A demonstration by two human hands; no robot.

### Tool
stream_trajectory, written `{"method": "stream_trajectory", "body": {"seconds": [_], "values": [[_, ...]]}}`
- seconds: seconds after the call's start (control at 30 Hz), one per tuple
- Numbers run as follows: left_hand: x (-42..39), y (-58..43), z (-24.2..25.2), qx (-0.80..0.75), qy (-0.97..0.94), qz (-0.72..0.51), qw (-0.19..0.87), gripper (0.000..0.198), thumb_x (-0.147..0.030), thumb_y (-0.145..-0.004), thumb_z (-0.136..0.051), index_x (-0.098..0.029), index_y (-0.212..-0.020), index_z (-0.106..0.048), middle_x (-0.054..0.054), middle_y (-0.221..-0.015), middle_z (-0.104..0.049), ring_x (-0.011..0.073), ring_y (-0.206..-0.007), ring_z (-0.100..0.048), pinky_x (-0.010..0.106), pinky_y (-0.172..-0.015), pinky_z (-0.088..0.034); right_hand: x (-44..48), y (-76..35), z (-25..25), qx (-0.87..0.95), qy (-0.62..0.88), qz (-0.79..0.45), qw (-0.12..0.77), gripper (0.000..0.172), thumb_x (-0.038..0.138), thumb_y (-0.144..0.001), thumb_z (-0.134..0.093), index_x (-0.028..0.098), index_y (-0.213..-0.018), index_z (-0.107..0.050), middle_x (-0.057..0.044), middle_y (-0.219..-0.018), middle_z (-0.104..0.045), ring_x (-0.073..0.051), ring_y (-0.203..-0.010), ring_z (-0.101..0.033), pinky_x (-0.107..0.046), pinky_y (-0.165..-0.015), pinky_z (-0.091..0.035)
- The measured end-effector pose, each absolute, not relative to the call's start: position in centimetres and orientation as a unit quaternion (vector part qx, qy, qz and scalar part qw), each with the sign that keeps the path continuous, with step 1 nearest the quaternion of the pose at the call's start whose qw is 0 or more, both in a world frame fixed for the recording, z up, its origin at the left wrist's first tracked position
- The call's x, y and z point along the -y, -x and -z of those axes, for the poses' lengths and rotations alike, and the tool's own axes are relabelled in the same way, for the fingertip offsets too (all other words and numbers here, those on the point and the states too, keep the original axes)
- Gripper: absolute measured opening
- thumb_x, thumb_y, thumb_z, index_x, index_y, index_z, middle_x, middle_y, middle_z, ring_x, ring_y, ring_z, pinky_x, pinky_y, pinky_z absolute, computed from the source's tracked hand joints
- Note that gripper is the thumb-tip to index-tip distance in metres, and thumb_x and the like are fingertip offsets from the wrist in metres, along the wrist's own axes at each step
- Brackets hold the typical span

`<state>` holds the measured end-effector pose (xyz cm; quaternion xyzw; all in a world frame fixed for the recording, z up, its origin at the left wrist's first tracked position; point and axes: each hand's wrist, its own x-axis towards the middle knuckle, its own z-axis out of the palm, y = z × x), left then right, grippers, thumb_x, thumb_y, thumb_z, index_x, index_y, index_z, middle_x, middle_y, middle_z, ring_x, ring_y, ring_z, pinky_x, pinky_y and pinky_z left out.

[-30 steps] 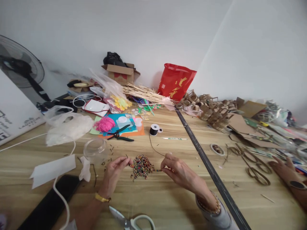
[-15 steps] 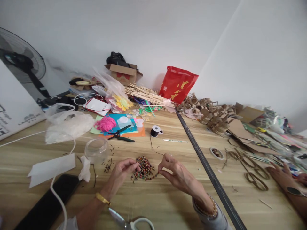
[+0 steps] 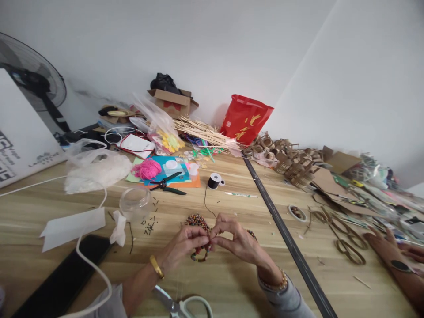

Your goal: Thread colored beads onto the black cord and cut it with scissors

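Note:
My left hand (image 3: pixel 187 242) and my right hand (image 3: pixel 236 240) meet fingertip to fingertip just in front of a pile of small multicoloured beads (image 3: pixel 196 219). The right fingers pinch a dark cord (image 3: pixel 206 204) that runs back to a black spool (image 3: pixel 215 180). Strung beads (image 3: pixel 201 258) hang in a loop below the fingertips, and more show behind the right hand. The left thumb and forefinger are closed at the same spot; what they pinch is too small to make out. Scissors (image 3: pixel 182 305) with pale handles lie at the near edge.
A clear jar (image 3: pixel 135 203), dark short bits and black-handled pliers (image 3: pixel 167 184) lie left of the spool. Pink yarn (image 3: pixel 146 168) rests on coloured sheets. Right of a black strip (image 3: pixel 274 212) are a small dish (image 3: pixel 297 213), brown loops and another person's hand (image 3: pixel 386 249).
My hands have come together from either side of the bead pile. The left hand moved right and its fingertips now touch the right hand's. The bead strand now hangs in a loop beneath them.

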<state>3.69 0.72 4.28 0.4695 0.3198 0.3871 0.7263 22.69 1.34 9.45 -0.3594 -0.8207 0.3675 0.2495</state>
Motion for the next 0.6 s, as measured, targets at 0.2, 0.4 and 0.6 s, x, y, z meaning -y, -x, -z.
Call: {"method": "stream_trajectory", "body": {"seconds": [0.2,0.4,0.6], "values": [[-0.4,-3.84,-3.79,-0.317,-0.375,-0.37,0.789,0.034,-0.042,-0.06,-0.08,-0.012,-0.067,-0.067,0.003,-0.057,-0.067,0.0092,-0.051,-0.054,0.019,-0.05,-0.037,-1.6,-22.52,-8.76,0.816,0.356,-0.364,0.275,0.008,0.025,-0.086,-0.062,0.017,-0.086,-0.063,-0.003,-0.084,-0.059,-0.015,-0.08,-0.055,-0.027,-0.075,-0.044],[-0.4,-4.11,-3.61,-0.327,-0.372,-0.373,0.785,0.035,-0.041,-0.056,-0.082,-0.012,-0.063,-0.063,0.001,-0.055,-0.064,0.0084,-0.046,-0.051,0.021,-0.046,-0.039,-1.59,-22.85,-8.66,0.829,0.367,-0.342,0.246,0.007,0.024,-0.088,-0.06,0.018,-0.089,-0.062,-0.003,-0.085,-0.061,-0.015,-0.08,-0.056,-0.027,-0.074,-0.044],[-0.21,-4.13,-3.56,-0.33,-0.379,-0.363,0.785,0.033,-0.036,-0.055,-0.082,-0.013,-0.062,-0.061,-0.001,-0.052,-0.062,0.0091,-0.045,-0.052,0.022,-0.048,-0.04,-1.44,-23.15,-9.02,0.849,0.354,-0.326,0.216,0.008,0.021,-0.09,-0.055,0.018,-0.089,-0.063,-0.002,-0.085,-0.062,-0.014,-0.079,-0.059,-0.023,-0.071,-0.044]]}}
